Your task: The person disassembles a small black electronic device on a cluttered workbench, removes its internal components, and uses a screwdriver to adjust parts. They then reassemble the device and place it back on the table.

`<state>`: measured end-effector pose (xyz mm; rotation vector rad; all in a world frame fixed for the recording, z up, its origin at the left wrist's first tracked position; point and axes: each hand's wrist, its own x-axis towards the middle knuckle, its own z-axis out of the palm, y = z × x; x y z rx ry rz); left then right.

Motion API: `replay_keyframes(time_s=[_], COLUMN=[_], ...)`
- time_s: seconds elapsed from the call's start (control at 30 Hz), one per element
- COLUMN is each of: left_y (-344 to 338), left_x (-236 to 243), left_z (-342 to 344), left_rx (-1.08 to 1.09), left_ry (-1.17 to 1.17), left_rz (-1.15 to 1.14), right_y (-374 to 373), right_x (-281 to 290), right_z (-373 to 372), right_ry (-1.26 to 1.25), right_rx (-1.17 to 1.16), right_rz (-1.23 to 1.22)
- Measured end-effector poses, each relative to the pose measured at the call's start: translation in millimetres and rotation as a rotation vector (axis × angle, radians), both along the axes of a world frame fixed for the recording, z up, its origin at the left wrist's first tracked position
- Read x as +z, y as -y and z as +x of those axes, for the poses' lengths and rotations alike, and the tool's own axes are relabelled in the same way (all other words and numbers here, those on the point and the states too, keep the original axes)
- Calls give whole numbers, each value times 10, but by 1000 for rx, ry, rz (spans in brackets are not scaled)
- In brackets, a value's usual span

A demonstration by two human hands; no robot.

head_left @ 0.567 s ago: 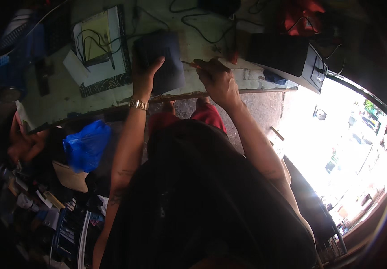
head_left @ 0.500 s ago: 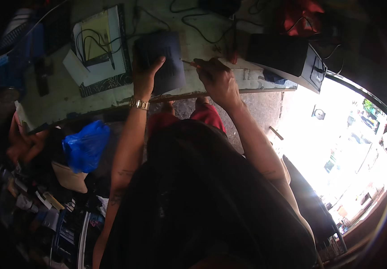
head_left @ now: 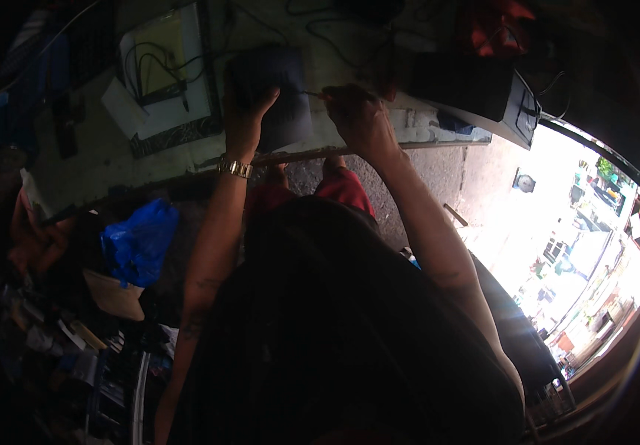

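A dark grey rectangular box [head_left: 290, 127] is held over the front part of the workbench. My left hand [head_left: 244, 127] is closed on its left side, the thumb across the top face and the other fingers mostly hidden. My right hand [head_left: 360, 122], to the right of the box, grips a thin screwdriver-like tool [head_left: 317, 95]. The tool's narrow shaft points left at the box's right edge; whether the tip touches is too dark to tell.
The workbench [head_left: 424, 126] carries a large black box-shaped case [head_left: 468, 85] on the right. Papers on a patterned board [head_left: 179, 126] lie to the left, with a cable [head_left: 168, 69] across them. A blue plastic bag [head_left: 138, 241] sits below left, near assorted clutter. Bright daylight comes in at right.
Both hands and the dark box have shifted slightly right in the picture. The tool still points at the box's right edge. The picture has turned darker.
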<state>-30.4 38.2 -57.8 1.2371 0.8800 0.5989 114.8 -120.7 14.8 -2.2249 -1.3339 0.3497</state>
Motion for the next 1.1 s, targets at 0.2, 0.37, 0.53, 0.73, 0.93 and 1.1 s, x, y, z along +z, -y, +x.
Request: replay_keyframes(time_s=[0.2,0.37,0.53,0.73,0.93,1.1], left_y=[-16,-25,-10,-33,-31,-60], left_x=[13,51,106,92,38,-29], left_z=[30,18,30,61,41,40], left_rx=[-28,-66,35,8,27,59], left_ry=[31,57,34,68,81,123], left_rz=[101,70,142,210,207,196], right_y=[-329,-426,-336,-338,-586,-686], right_x=[-76,42,-14,-147,28,-109], right_z=[320,307,333,582,583,604], right_ry=[188,109,238,-477,-1199,-1011], right_rx=[338,305,448,98,-267,-285], right_rz=[-463,-642,-458,-594,-798,-905])
